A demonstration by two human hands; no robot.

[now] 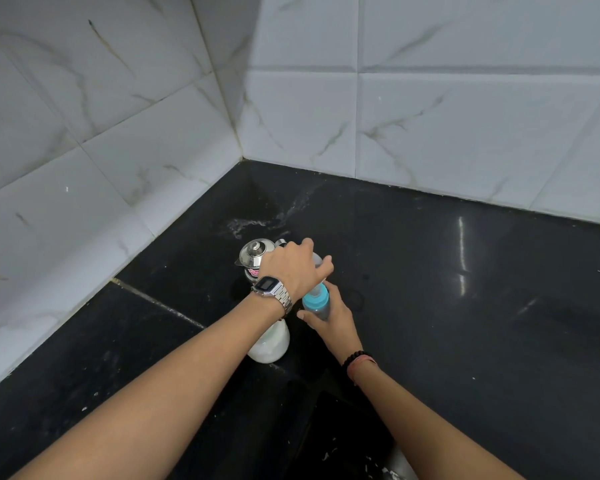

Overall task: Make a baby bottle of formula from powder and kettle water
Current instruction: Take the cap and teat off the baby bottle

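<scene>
From the head view, the right hand (329, 315) curls its fingers and thumb round the baby bottle (317, 301), gripping it just below the blue collar (315, 299); the left hand (293, 266) reaches over the bottle's top, fingers bent round the clear cap (317, 263); a steel kettle (255, 256) stands just behind the left knuckles; a white powder container (271, 344) sits under the left wrist on the black counter (465, 306).
</scene>
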